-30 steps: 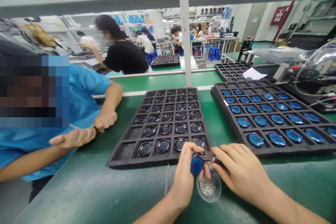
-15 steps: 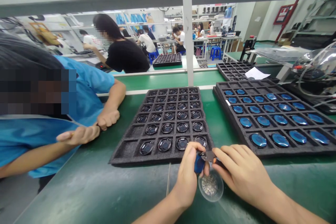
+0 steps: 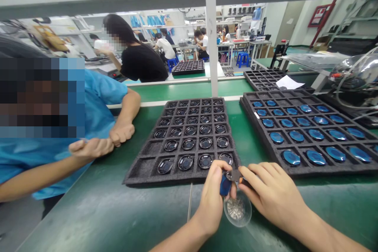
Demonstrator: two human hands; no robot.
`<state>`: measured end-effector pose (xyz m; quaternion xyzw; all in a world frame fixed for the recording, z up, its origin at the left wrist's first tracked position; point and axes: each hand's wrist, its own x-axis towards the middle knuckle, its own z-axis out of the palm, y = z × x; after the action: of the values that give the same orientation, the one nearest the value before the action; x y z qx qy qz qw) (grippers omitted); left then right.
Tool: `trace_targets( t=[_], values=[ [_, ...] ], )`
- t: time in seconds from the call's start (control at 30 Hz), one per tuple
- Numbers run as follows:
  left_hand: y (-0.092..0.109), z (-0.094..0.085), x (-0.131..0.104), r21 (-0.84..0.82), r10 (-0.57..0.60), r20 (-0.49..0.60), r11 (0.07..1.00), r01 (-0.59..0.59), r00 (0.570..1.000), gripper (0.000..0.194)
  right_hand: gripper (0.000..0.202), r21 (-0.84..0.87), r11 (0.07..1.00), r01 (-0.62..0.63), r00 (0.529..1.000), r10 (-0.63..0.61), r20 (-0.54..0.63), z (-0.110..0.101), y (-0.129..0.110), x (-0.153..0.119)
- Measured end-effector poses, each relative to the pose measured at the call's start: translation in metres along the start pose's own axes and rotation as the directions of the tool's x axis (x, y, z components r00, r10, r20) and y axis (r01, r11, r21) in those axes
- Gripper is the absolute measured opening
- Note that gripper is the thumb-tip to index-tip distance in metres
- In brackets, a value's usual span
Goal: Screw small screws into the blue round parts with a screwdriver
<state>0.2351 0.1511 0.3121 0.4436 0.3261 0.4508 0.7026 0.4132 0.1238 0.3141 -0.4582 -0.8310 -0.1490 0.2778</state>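
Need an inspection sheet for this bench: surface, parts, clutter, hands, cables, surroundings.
Surface: green tabletop, glossy.
Job's things: blue round part, metal-ended tool (type unclear), clear cup of small metal pieces; left tray with black round parts, right tray with blue-faced discs.
Clutter: white paper on the rear tray.
Hands: left hand grips the blue round part; right hand grips the tool.
Cables: pale cables by the equipment at far right.
Surroundings: co-worker in blue at left, hands together; other people and blue stools behind.
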Motion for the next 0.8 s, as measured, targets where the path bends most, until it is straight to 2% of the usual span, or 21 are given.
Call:
trace_targets(
  t=[0.27, 0.6, 0.8],
  values=[
    [0.0005, 0.0028, 0.0009, -0.044, 0.002, -0.037, 0.999, -0.004, 0.999, 0.037, 0.027, -0.031, 0.999, 0.011, 1.000, -0.011, -0.006, -0.0014, -0.0015, 0.0007],
    [0.0072, 0.0078, -0.0023, 0.159, 0.130, -0.076, 0.980, -0.117, 0.989, 0.039, 0.024, -0.012, 0.998, 0.054, 0.996, -0.055, -0.065, -0.0090, -0.0056, -0.0018],
    [0.0047, 0.0051, -0.0015, 0.217, 0.147, -0.098, 0.968, -0.123, 0.984, 0.037, 0.023, 0.000, 0.999, 0.046, 0.996, -0.046, -0.082, -0.0054, -0.0075, -0.0047]
  ],
)
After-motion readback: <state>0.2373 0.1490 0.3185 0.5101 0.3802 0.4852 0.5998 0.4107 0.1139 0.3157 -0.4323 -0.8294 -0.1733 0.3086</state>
